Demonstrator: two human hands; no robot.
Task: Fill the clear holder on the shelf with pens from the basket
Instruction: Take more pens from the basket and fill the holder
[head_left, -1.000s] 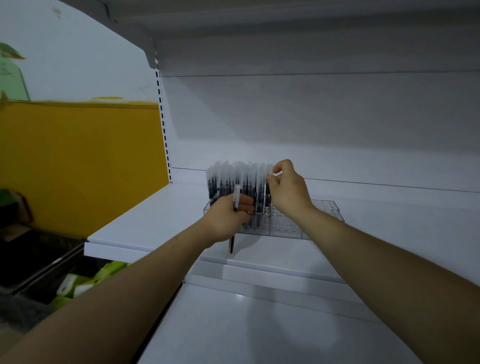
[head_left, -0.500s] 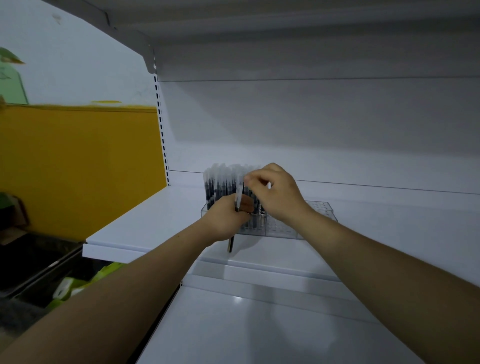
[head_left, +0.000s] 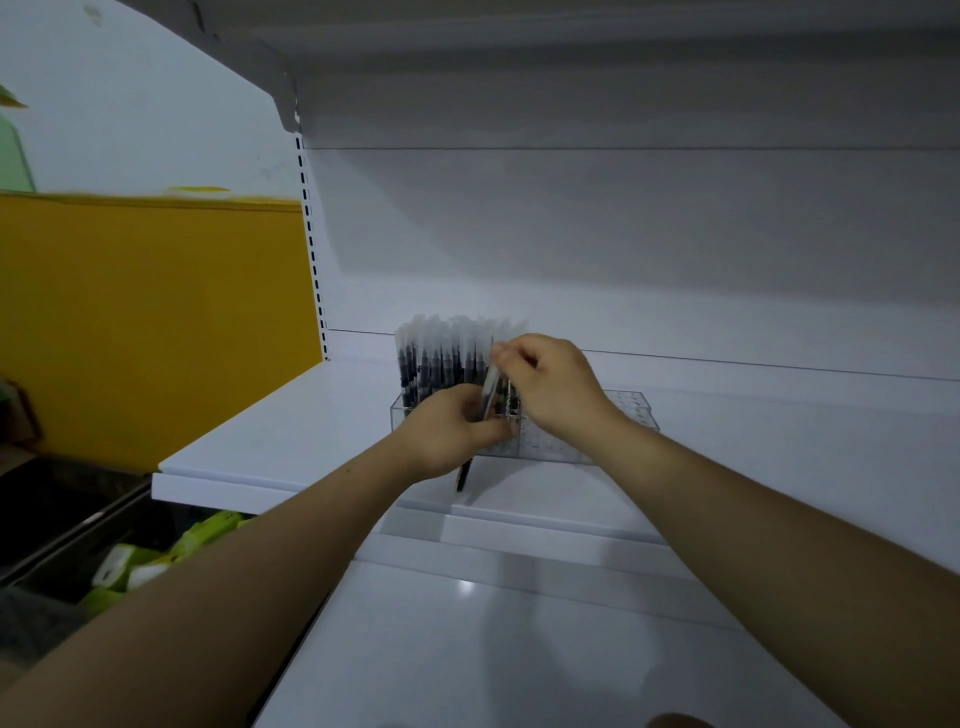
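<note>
Many pens (head_left: 431, 358) stand upright in the nine o'clock end of the clear holder (head_left: 597, 441) on the shelf (head_left: 270, 431). The left hand (head_left: 452, 431), at the holder's six o'clock, curls its fingers round one pen (head_left: 462, 475) (dark tip down); the right hand (head_left: 558, 387) pinches that pen's top.

Clear holder (head_left: 631, 408) — pens (head_left: 431, 358) upright, left half

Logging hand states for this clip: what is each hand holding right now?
Left hand: grips a pen around its middle.
Right hand: fingers pinch the same pen's top.
</note>
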